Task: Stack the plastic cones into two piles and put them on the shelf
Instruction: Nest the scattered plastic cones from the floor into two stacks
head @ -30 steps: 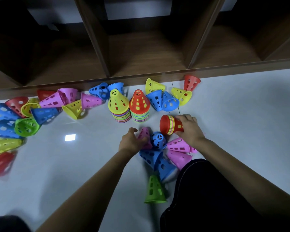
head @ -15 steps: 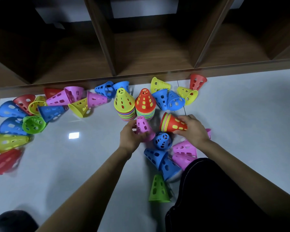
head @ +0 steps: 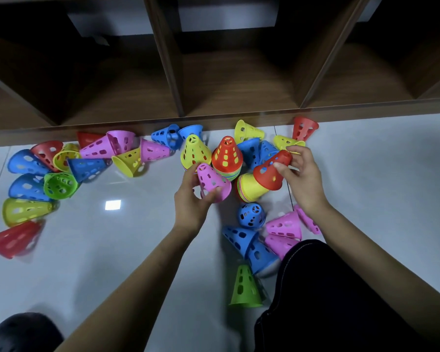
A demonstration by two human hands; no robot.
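The left hand (head: 188, 201) is gripping a pink perforated plastic cone (head: 212, 180), its tip tilting up-left toward the wooden shelf (head: 239, 80). The right hand (head: 302, 179) is pinching a red perforated plastic cone (head: 269, 174) by its tip, axis slanting up-right, half off a yellow-topped lying stack (head: 249, 189) by the white floor (head: 137, 237). Half a second ago it was sitting snug on that stack. A yellow-topped upright pile (head: 194, 152) and a red-topped upright pile (head: 227, 154) are standing just behind, with loose cones crowding around.

Left stack (head: 195, 153) and right stack (head: 227, 156) side by side on floor (head: 112, 250), shelf (head: 239, 115) behind at 12 — loose cones (head: 59, 185) at 9 o'clock, another cluster (head: 252, 252) at 5.
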